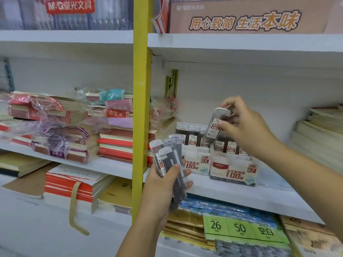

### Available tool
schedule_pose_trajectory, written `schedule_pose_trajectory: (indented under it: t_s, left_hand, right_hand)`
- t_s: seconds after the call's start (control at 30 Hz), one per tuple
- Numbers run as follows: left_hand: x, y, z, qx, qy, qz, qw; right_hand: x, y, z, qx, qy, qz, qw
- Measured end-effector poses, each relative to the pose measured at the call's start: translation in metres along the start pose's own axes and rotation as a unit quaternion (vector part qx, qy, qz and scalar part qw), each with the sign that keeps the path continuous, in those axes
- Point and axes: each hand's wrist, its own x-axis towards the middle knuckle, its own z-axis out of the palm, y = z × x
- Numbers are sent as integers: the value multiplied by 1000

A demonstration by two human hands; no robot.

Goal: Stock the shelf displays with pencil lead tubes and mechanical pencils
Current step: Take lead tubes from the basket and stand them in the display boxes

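My left hand (163, 184) grips a fanned bundle of several dark pencil lead tubes (169, 156) in front of the middle shelf. My right hand (245, 125) pinches one lead tube (216, 125) with a white cap, tilted, just above the display boxes. Two white display boxes stand side by side on the shelf: the left box (196, 162) marked 0.5 and the right box (233, 171) marked 0.7. Rows of lead tubes (193, 135) stand upright inside them.
A yellow upright post (141, 108) divides the shelving. Wrapped stacks of exercise books (61, 127) fill the left bay. More paper stacks (319, 134) lie at the right. Below, green price cards (241, 228) and packs of paper (187, 225) sit on the lower shelf.
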Motion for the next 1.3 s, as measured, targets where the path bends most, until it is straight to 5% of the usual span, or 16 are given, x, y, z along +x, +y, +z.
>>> schedule_pose_trajectory:
  t_s: [0.13, 0.43, 0.63, 0.7, 0.8, 0.9, 1.3]
  left_hand:
    - [14, -1, -9, -12, 8, 10, 1000]
    - [24, -4, -19, 15, -10, -10, 1000]
    - [23, 1, -25, 21, -32, -28, 999]
    - [21, 2, -26, 35, -43, -34, 998]
    - [16, 2, -24, 50, -59, -33, 996]
    - [11, 1, -19, 56, -74, -32, 995]
    - [2, -2, -12, 29, -60, -52, 996]
  right_hand:
    - [26, 17, 20, -183, -40, -51, 981]
    - [55, 41, 35, -242, -58, -25, 968]
    - [42, 39, 44, -368, -56, -50, 927]
    - [25, 30, 45, -298, -21, -56, 953]
    - [-11, 5, 51, -38, -68, 13, 997]
    - [-33, -8, 60, 155, -150, 89, 972]
    - [-52, -1, 45, 314, -126, 158, 928]
